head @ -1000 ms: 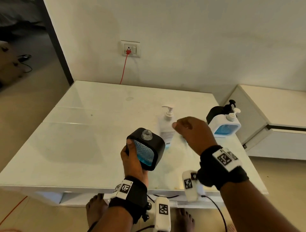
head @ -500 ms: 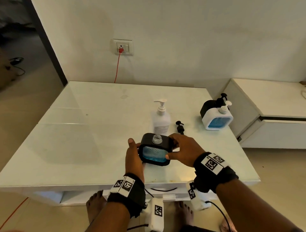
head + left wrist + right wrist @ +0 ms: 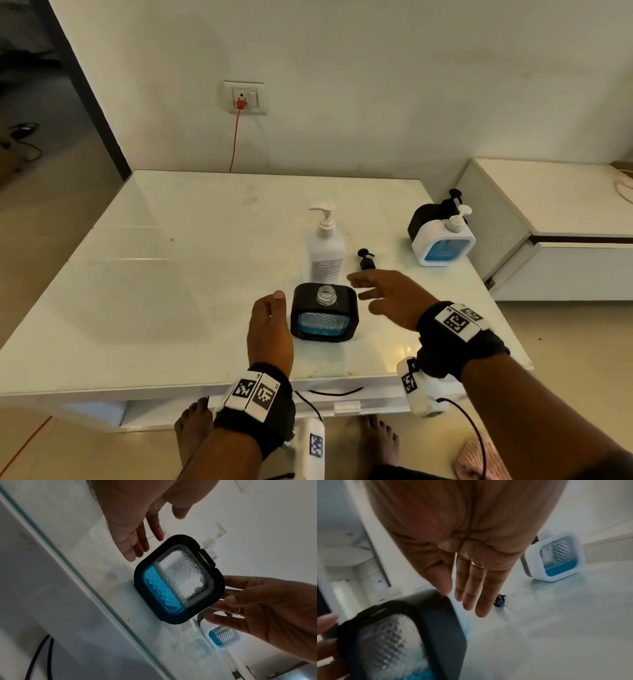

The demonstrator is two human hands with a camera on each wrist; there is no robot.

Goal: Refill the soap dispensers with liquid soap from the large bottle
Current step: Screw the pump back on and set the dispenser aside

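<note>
From the head view, a glossy white tabletop [image 3: 144, 274] stands against a pale wall with a socket [image 3: 244, 97] and a red cable [image 3: 235, 144] running down from it; a low white cabinet [image 3: 561, 219] sits to the right. The black soap dispenser [image 3: 323, 313], pump off and neck open, stands near the front edge, partly filled with blue liquid. Just behind it is the large white pump bottle [image 3: 325, 250], and beside that lies the black pump head [image 3: 366, 260]. A white soap dispenser [image 3: 443, 241] stands further right with another black one behind it. The left hand [image 3: 270, 329] sits just left of the black dispenser, its fingers relaxed and holding nothing; the right hand [image 3: 390, 298] hovers to the right, fingers spread. In the left wrist view, the left hand's fingers [image 3: 132, 547] are loosely extended near the dispenser [image 3: 178, 578] without gripping, while the right fingers [image 3: 228, 600] lie at its other side; contact is unclear. In the right wrist view, the right fingers [image 3: 471, 585] stretch straight and empty above the blurred dispenser [image 3: 436, 626].
</note>
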